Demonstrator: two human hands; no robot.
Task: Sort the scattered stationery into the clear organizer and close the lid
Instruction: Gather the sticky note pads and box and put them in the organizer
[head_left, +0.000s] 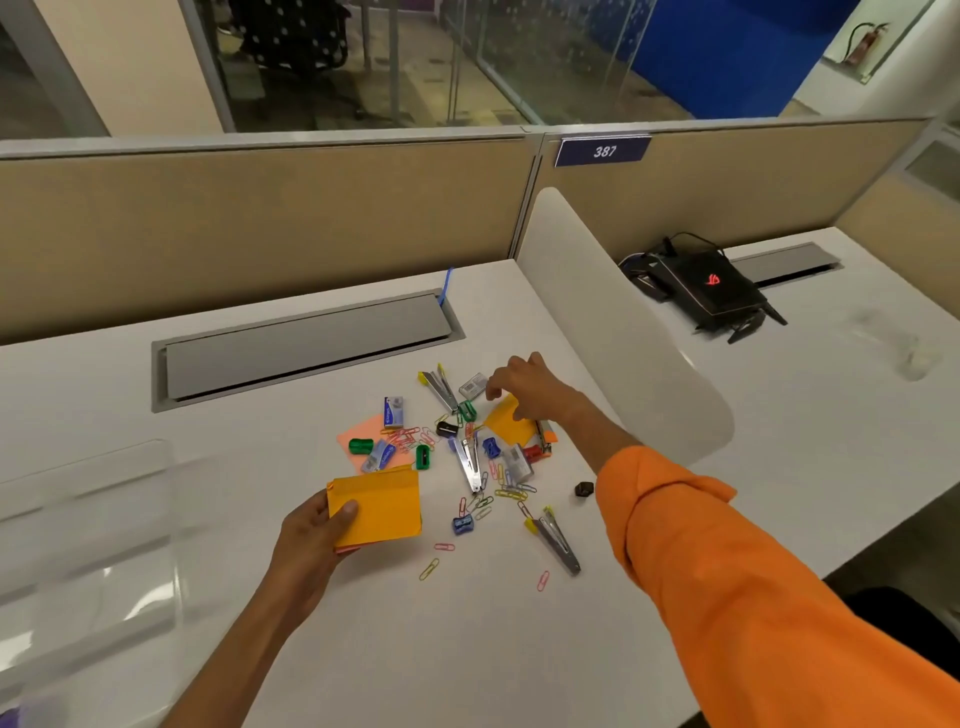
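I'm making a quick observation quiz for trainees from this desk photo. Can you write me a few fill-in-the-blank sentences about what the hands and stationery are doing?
1. The left hand holds a stack of sticky notes whose top sheet is ____ in colour.
2. The right hand reaches over the pile with a sleeve coloured ____.
3. The sign on the partition reads ____.
4. The clear organizer lies on the ____ side of the desk.

Missing words: orange; orange; 387; left
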